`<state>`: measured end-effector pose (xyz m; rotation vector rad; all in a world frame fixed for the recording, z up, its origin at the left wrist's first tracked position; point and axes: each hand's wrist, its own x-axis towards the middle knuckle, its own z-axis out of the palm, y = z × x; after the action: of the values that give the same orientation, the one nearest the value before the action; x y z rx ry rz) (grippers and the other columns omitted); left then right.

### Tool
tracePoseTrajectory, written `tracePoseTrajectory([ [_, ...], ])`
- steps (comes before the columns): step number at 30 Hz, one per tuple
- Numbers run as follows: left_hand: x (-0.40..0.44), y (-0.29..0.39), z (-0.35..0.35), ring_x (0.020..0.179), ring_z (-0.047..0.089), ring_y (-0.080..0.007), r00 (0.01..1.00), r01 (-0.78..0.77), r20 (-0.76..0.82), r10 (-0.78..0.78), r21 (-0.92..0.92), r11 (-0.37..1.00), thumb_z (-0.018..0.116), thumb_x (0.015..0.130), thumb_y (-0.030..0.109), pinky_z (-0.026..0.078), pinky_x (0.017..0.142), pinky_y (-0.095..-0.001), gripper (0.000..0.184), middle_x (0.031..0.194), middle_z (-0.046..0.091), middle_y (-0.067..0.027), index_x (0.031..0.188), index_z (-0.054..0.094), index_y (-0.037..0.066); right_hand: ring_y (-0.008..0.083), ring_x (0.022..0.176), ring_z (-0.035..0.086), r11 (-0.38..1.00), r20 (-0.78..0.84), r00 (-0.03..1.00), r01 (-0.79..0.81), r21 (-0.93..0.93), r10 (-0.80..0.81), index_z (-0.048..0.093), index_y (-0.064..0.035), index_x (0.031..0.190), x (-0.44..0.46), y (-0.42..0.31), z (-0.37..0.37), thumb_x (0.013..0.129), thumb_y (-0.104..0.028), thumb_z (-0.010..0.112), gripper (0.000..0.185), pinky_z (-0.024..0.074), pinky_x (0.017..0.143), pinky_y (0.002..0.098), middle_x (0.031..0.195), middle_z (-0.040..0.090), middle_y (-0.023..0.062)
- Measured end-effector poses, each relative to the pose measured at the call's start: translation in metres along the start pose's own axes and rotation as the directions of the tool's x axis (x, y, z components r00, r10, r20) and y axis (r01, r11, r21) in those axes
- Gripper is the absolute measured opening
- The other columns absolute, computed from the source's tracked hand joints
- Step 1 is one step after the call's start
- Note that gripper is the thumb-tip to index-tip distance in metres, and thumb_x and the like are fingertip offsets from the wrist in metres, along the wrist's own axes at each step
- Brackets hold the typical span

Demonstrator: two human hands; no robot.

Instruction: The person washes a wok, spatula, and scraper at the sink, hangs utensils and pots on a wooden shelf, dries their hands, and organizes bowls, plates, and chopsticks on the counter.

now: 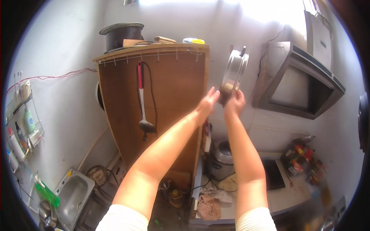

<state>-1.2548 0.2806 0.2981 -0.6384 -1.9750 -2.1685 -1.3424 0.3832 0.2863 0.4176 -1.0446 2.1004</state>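
Observation:
A round glass lid with a metal rim and a dark knob is up against the wall, right of the wooden cabinet, and stands on edge. My right hand grips its lower edge. My left hand is beside the lid's lower left edge with its fingers apart; whether the fingertips touch the lid is unclear. Both arms are stretched out and raised. Hooks line the cabinet's top edge, and a ladle with a red and black handle hangs there.
A dark pot stands on the cabinet top. At the right is a range hood. Below are a rice cooker, cloths and a counter. A sink and wire rack are at left.

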Motion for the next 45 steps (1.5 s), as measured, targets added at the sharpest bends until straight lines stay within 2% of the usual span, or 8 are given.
tracePoseTrajectory([
  [7,-0.018,0.006,0.007,0.117,0.041,-0.0225,0.987,-0.158,-0.007,0.163,-0.293,0.943,0.056,0.084,0.047,0.035,0.095,-0.0369,0.079,0.132,0.038,-0.0134,0.138,0.017,0.003,0.0195,0.065,0.047,0.795,0.266,0.876,0.479,-0.373,-0.403,0.052,0.0032,0.089,-0.098,-0.041,-0.049,0.088,-0.008,0.052,0.011,0.0402,0.061,0.0292,0.072,0.050,0.0108],
  [13,-0.133,0.011,0.007,0.103,0.048,-0.0185,0.808,-0.509,-0.415,0.418,-0.135,0.850,0.075,0.066,0.009,0.043,0.086,-0.0317,0.079,0.115,0.044,-0.0097,0.129,0.027,0.004,0.0299,0.074,0.054,0.546,0.602,0.643,0.751,-0.372,-0.474,0.057,-0.0022,0.083,-0.185,-0.075,-0.084,0.074,0.002,0.057,0.010,0.0423,0.068,0.0377,0.078,0.056,0.0111],
  [20,-0.298,-0.008,-0.054,0.106,0.050,-0.0234,0.761,-0.422,-0.623,0.184,-0.260,0.868,0.046,0.062,-0.009,0.045,0.089,-0.0361,0.064,0.115,0.047,-0.0107,0.124,0.034,0.001,0.0270,0.087,0.055,0.591,0.812,0.435,0.794,-0.142,-0.390,0.063,-0.0058,0.088,-0.291,-0.107,-0.071,0.070,-0.009,0.064,0.018,0.0423,0.078,0.0375,0.087,0.059,0.0062],
  [23,-0.384,-0.007,-0.101,0.102,0.053,-0.0242,0.770,-0.461,-0.622,0.142,-0.389,0.797,0.040,0.060,-0.007,0.045,0.088,-0.0363,0.058,0.109,0.051,-0.0104,0.118,0.041,0.000,0.0307,0.108,0.044,0.642,0.759,0.523,0.744,-0.184,-0.388,0.057,-0.0034,0.105,-0.349,-0.136,-0.052,0.075,-0.013,0.062,0.032,0.0371,0.092,0.0416,0.112,0.050,0.0143],
  [27,-0.515,0.017,-0.128,0.099,0.054,-0.0240,0.694,-0.462,-0.711,0.113,-0.320,0.827,0.039,0.060,-0.005,0.046,0.084,-0.0340,0.053,0.105,0.054,-0.0094,0.113,0.047,0.000,0.0264,0.123,0.032,0.939,0.483,0.870,0.076,-0.335,0.102,0.024,-0.0044,0.133,-0.444,-0.156,0.002,0.080,-0.014,0.059,0.064,0.0341,0.096,0.0408,0.130,0.036,0.0139],
  [29,-0.578,0.042,-0.138,0.079,0.054,-0.0164,0.641,-0.470,-0.761,0.098,-0.288,0.835,0.043,0.062,-0.003,0.046,0.072,-0.0276,0.043,0.084,0.052,-0.0030,0.104,0.050,0.004,0.0254,0.115,0.040,0.600,0.588,0.492,-0.800,0.015,0.641,0.027,-0.0058,0.132,-0.491,-0.162,0.021,0.079,-0.013,0.060,0.063,0.0375,0.093,0.0402,0.126,0.041,0.0110],
  [30,-0.612,0.036,-0.158,0.076,0.053,-0.0151,0.623,-0.475,-0.774,0.115,-0.257,0.841,0.044,0.063,-0.003,0.046,0.070,-0.0268,0.041,0.082,0.051,-0.0025,0.103,0.050,0.004,0.0238,0.108,0.046,0.435,0.618,0.332,-0.900,-0.017,0.713,0.033,-0.0072,0.128,-0.516,-0.171,0.035,0.078,-0.012,0.060,0.056,0.0406,0.089,0.0397,0.119,0.046,0.0086],
  [45,-0.938,0.150,-0.092,0.072,0.046,-0.0136,-0.312,-0.304,-0.946,0.094,0.193,0.933,0.047,0.062,-0.007,0.039,0.057,-0.0244,0.087,0.097,0.048,-0.0044,0.139,0.016,0.020,0.0230,0.097,0.053,0.071,0.728,-0.392,-0.854,-0.515,0.562,0.046,-0.0020,0.112,-0.811,-0.302,0.110,0.084,-0.023,0.054,0.036,0.0485,0.083,0.0399,0.108,0.050,0.0095],
])
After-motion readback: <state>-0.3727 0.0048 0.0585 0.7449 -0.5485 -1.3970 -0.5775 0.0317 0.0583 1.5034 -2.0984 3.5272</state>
